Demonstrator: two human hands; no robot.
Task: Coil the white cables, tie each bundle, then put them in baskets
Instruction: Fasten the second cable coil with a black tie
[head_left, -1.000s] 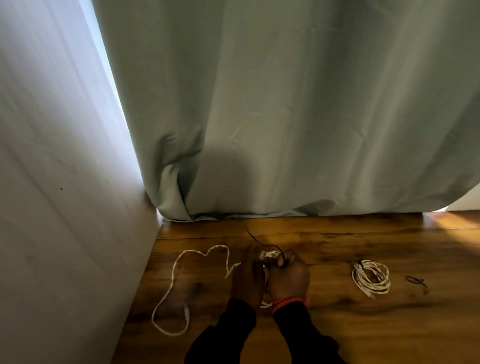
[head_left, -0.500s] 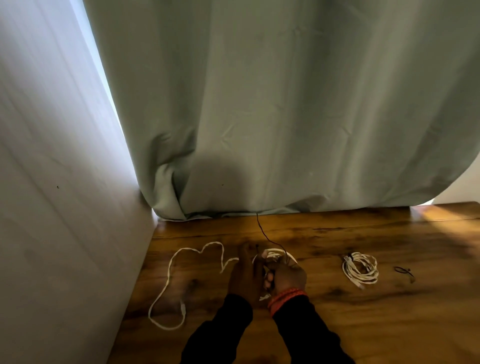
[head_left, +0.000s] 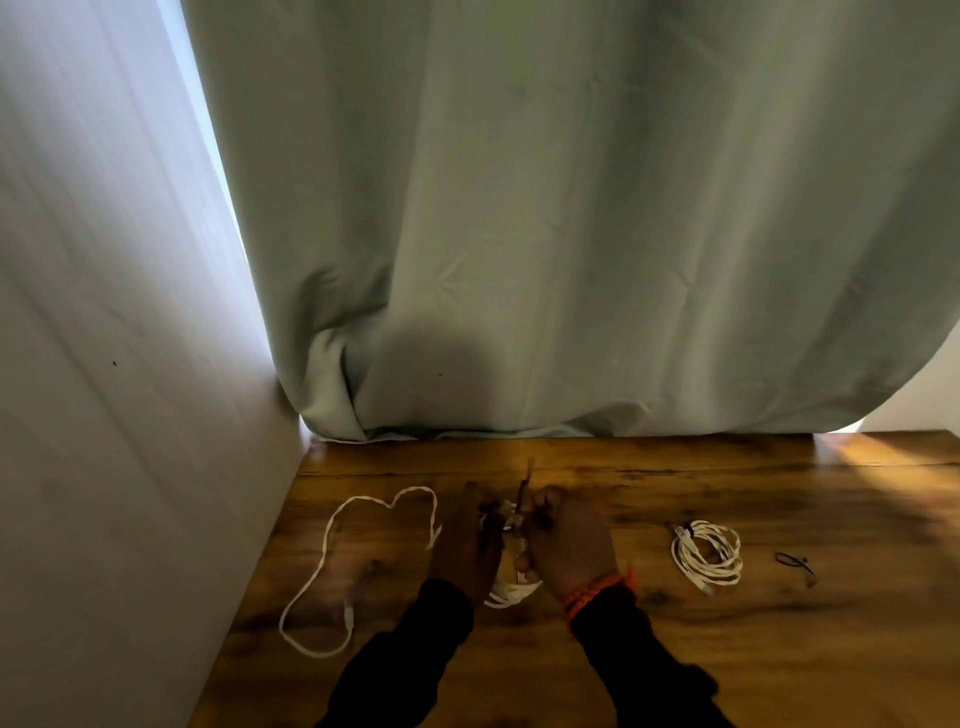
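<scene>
My left hand (head_left: 467, 540) and my right hand (head_left: 569, 540) are close together over a coiled white cable bundle (head_left: 511, 590) on the wooden table (head_left: 727, 660). Both hands grip the bundle, and a thin dark tie (head_left: 523, 491) sticks up between the fingertips, pinched by my right hand. An uncoiled white cable (head_left: 332, 535) lies in a loose loop to the left, its plug near the front. A second coiled white cable (head_left: 706, 556) lies to the right of my hands.
A spare dark tie (head_left: 795, 564) lies on the table at the far right. A pale green curtain (head_left: 571, 234) hangs down onto the table's back edge, and a white wall (head_left: 104, 364) borders the left side. No basket is in view.
The long dark tie end that curved up over the bundle is now short and upright between my fingertips. My hands have shifted slightly apart on the bundle.
</scene>
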